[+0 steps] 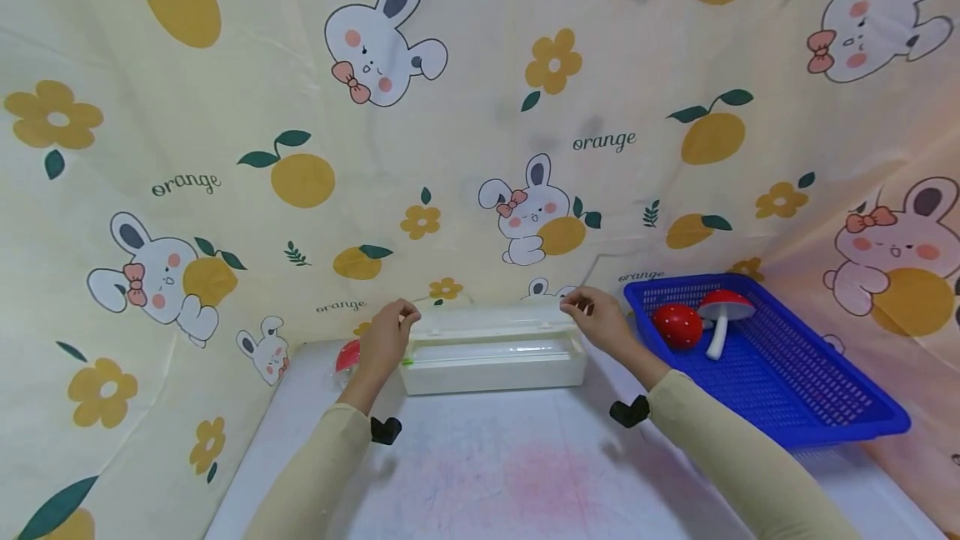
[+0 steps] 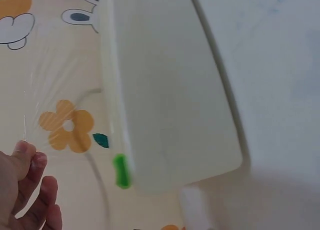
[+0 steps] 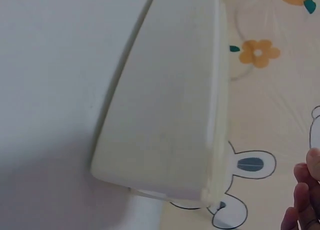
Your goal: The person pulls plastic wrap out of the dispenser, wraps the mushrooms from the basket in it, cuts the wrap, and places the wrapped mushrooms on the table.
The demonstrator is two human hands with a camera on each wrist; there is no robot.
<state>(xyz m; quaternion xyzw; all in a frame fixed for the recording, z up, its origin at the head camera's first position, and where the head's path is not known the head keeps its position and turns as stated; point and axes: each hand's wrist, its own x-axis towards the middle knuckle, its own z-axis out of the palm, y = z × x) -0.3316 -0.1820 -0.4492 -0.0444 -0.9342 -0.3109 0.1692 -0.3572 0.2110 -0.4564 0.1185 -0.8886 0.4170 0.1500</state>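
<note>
**Holding clear wrap up over a long white box**

Two hands are well apart, one at each end of the box. The left hand (image 1: 384, 340) pinches the edge of the clear wrap (image 2: 50, 85) with its thumb and first finger, and its other fingers bend loosely. Thin, shiny lines run through the wrap near those fingertips. The right hand (image 1: 600, 319) has its thumb and finger tips together in a pinch too. It looks like it holds the other end of the edge, but the wrap is hard to see there.

Between the hands, and nearer the person, the long white box (image 1: 495, 377) sits on the white table (image 1: 465, 461). Inside it lies something long and shiny, which looks like the roll. A little green piece (image 2: 121, 171) is at the box's left end.

The step now seems to be getting a sheet of wrap out of the box. The next move calls for both hands to lift evenly and keep the edge flat, because thin wrap can fold and stick to itself.

Farther out, a red and see-through thing (image 1: 348, 355) is partly hidden behind the left hand. On the right, a blue basket (image 1: 787, 382) holds a red ball (image 1: 677, 326) with white dots and a red-topped toy mushroom (image 1: 726, 307).
</note>
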